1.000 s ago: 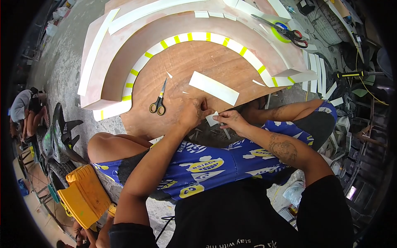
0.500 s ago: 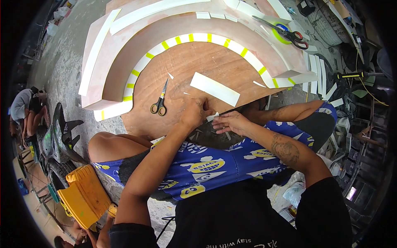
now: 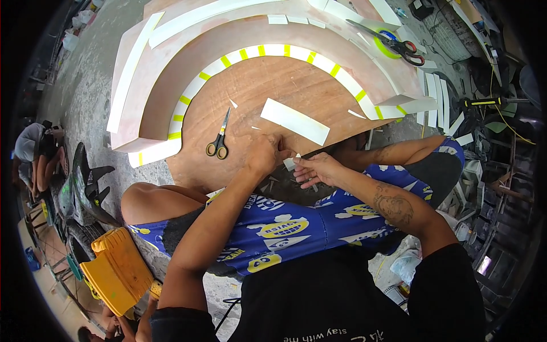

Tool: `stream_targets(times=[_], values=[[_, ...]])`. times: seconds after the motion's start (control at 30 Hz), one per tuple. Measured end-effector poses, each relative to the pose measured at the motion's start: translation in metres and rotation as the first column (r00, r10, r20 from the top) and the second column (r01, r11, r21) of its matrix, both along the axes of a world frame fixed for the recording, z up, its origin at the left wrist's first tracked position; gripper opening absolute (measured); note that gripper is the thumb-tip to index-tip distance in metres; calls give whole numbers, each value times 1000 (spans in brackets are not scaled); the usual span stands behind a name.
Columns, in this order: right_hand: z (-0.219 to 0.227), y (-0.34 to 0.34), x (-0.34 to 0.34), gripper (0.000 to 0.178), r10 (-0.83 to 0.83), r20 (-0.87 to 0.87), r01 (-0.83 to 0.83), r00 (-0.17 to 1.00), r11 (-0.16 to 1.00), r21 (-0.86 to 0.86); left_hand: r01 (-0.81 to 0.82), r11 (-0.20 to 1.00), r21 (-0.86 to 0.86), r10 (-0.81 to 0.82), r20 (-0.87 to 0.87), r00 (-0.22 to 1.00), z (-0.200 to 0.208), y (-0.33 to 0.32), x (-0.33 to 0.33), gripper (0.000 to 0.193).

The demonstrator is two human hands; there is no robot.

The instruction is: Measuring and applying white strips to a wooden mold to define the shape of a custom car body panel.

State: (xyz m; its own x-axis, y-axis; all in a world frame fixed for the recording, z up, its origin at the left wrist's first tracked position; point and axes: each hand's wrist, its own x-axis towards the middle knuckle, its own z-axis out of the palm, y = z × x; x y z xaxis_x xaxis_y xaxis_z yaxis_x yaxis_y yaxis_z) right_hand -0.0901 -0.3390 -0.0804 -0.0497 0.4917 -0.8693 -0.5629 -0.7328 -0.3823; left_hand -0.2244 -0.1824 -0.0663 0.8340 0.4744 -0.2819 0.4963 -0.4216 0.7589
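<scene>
Between my hands is a small white piece of card or thin sheet [image 3: 289,164]. My right hand [image 3: 320,169] pinches it with thumb and forefinger, the other fingers loosely bent. My left hand [image 3: 265,153] is closed, its fingertips at the upper edge of the same piece; part of their grip is hidden. A pair of scissors with black handles [image 3: 217,147] lies left of my left hand on the brown wooden board [image 3: 245,91]. A white rectangular strip [image 3: 295,122] rests on the board beyond my hands, with small white offcuts around.
A curved pinkish form [image 3: 165,85] arches round the board, its inner edge lined with white strip [image 3: 191,91] and yellow tape. Larger scissors [image 3: 407,52] and tape rolls [image 3: 387,44] sit on its right. A yellow plastic case [image 3: 117,271] stands at left; other people [image 3: 37,151] are beyond.
The small white piece has tilted and turned downward between my fingers, showing more of its face. My hands have shifted only slightly.
</scene>
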Motion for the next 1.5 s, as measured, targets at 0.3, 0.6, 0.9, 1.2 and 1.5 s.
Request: stream_targets(times=[0.3, 0.6, 0.9, 1.2, 1.5], values=[[-3, 1, -3, 30, -71, -57, 78, 996, 988, 137, 45, 963, -265, -50, -12, 999, 4, 11, -3, 26], [-5, 0, -2, 31, -72, -65, 80, 995, 987, 140, 78, 890, -449, -98, -21, 995, 12, 17, -6, 18], [0, 1, -2, 36, -63, -69, 70, 996, 991, 110, 27, 878, -479, -59, -51, 997, 8, 16, -6, 17], [-3, -1, -4, 37, -83, -72, 93, 994, 986, 141, 19, 892, -452, -52, -60, 997, 8, 14, -3, 16], [-2, 0, -4, 33, -101, -49, 107, 994, 980, 167, -29, 905, -424, -9, -87, 996, 9, 11, -2, 17]])
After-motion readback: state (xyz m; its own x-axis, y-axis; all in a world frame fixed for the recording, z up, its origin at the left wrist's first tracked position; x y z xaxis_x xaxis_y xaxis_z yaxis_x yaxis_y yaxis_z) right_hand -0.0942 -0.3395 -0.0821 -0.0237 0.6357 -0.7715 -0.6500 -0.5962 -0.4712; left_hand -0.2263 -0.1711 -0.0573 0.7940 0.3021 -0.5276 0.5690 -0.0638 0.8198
